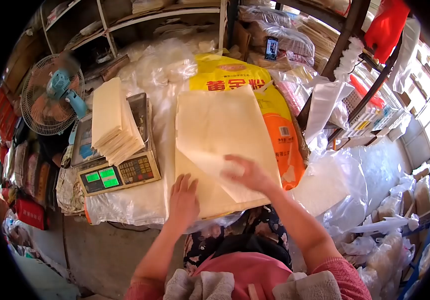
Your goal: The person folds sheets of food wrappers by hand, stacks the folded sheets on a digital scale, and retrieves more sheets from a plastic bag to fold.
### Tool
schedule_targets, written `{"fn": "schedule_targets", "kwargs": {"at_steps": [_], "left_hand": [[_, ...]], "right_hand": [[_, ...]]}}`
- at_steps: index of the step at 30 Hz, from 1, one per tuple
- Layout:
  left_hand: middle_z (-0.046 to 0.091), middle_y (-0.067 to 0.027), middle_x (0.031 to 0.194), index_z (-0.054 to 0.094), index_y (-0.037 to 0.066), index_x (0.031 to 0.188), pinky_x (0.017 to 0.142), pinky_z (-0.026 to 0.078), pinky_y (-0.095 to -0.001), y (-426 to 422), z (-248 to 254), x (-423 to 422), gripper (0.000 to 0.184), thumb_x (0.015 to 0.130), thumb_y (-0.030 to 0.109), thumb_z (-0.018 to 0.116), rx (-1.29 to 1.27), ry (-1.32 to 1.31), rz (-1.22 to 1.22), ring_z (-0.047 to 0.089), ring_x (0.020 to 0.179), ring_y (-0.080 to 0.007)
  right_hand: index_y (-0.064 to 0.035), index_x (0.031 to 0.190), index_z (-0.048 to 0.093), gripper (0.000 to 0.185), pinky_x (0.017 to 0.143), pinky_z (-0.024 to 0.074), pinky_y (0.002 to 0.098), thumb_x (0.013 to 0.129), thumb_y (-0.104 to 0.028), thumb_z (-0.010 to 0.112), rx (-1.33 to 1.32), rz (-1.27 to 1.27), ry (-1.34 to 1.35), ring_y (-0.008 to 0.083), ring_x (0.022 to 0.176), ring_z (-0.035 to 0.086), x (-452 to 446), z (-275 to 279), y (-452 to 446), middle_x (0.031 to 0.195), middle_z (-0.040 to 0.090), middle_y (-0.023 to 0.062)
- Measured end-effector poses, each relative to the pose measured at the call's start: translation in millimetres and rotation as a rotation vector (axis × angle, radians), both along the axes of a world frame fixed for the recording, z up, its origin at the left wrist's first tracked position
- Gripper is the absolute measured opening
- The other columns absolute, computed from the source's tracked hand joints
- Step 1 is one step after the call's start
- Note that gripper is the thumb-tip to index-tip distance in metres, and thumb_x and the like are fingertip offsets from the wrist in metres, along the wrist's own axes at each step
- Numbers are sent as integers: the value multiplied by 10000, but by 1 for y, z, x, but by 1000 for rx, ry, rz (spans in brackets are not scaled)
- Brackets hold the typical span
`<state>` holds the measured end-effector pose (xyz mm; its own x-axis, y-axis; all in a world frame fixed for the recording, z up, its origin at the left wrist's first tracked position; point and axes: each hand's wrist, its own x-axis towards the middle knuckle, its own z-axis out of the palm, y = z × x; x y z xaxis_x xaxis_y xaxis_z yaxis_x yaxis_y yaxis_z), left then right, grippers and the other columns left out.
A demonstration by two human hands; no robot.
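Note:
A stack of large, thin cream sheets (pixel 220 120) lies in front of me on the plastic-covered table. The near left part of the top sheet is lifted and folded over at a slant. My left hand (pixel 184 200) rests flat near the stack's lower left edge, fingers spread. Over the folded part is my right hand (pixel 245 173), blurred, its fingers apart; whether it touches the sheet I cannot tell. To the left, a pile of folded cream sheets (pixel 115 120) sits on a digital scale (pixel 120 175) with lit green displays.
A fan (pixel 52 95) stands at the far left. Beneath the stack's right side lies a yellow and orange bag (pixel 281 130). A phone (pixel 271 48) stands at the back among plastic-wrapped packs. Clear plastic (pixel 345 175) hangs at the table's right.

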<state>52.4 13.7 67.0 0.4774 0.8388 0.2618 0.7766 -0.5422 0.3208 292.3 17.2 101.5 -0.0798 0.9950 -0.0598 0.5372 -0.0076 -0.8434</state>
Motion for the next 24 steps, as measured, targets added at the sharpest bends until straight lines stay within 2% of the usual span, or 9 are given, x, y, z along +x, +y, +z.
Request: {"fn": "schedule_targets", "kwargs": {"at_steps": [2, 5, 9, 11, 15, 18, 21, 22, 24], "left_hand": [[368, -256, 1385, 389, -54, 1333, 1063, 323, -463, 36, -20, 18, 544, 824, 39, 558, -22, -108, -12, 351, 1292, -416], [295, -264, 1436, 315, -52, 1378, 1093, 290, -468, 85, -49, 54, 562, 878, 80, 534, -31, -352, 83, 301, 1324, -428], [211, -249, 1492, 234, -8, 1440, 1104, 237, -520, 101, -57, 79, 636, 935, 268, 507, 142, -479, 114, 232, 1371, -417], [169, -212, 1522, 203, 38, 1467, 1107, 193, -556, 99, -59, 84, 673, 946, 357, 486, 142, -360, 157, 182, 1396, -399], [121, -121, 1565, 185, 175, 1503, 1112, 77, -612, 96, -53, 88, 715, 932, 539, 415, 6, -13, 195, 79, 1433, -372], [134, -107, 1568, 228, 211, 1498, 1110, 15, -622, 94, -42, 91, 718, 916, 613, 351, -103, 162, 169, 61, 1438, -362], [144, -108, 1566, 247, 211, 1493, 1108, 9, -623, 95, -43, 92, 720, 911, 623, 346, -109, 174, 179, 62, 1436, -371], [152, -110, 1564, 258, 211, 1489, 1108, 12, -625, 96, -43, 92, 715, 910, 619, 353, -93, 160, 176, 67, 1435, -375], [169, -112, 1560, 282, 211, 1482, 1107, 17, -627, 94, -45, 90, 705, 908, 612, 367, -65, 133, 172, 77, 1432, -383]], "right_hand": [[-19, 1393, 381, 809, 1120, 265, 378, 795, -451, 712, 176, 152, -246, 308, 1357, 344, -20, -33, -17, 1424, 411, 186], [-3, 1255, 549, 536, 1074, 326, 406, 883, -382, 621, 368, 41, -629, 331, 1294, 422, -43, -72, -29, 1296, 515, 245], [-72, 1318, 507, 404, 1007, 334, 503, 936, -181, 435, 134, -3, -276, 364, 1192, 468, -31, -85, -3, 1202, 555, 219], [-121, 1279, 554, 369, 921, 386, 469, 945, -193, 414, -95, -26, -316, 344, 1052, 531, 0, -53, 22, 1090, 601, 186], [-175, 1115, 683, 344, 594, 527, 355, 976, -383, 447, 92, -284, -363, 260, 669, 642, 100, 31, 89, 866, 689, 109], [-133, 1136, 662, 390, 917, 449, 435, 889, -407, 535, 313, -345, -529, 308, 1024, 605, 164, 112, 152, 1037, 663, 169], [-74, 1055, 669, 403, 903, 447, 451, 869, -410, 547, 522, -404, -777, 371, 999, 608, 170, 208, 192, 1051, 647, 220], [-86, 1074, 676, 419, 875, 468, 372, 870, -434, 566, 690, -415, -989, 295, 962, 631, 173, 230, 203, 979, 682, 158], [-88, 1077, 674, 399, 924, 440, 368, 878, -414, 559, 573, -409, -837, 297, 1034, 606, 183, 288, 219, 1020, 673, 161]]}}
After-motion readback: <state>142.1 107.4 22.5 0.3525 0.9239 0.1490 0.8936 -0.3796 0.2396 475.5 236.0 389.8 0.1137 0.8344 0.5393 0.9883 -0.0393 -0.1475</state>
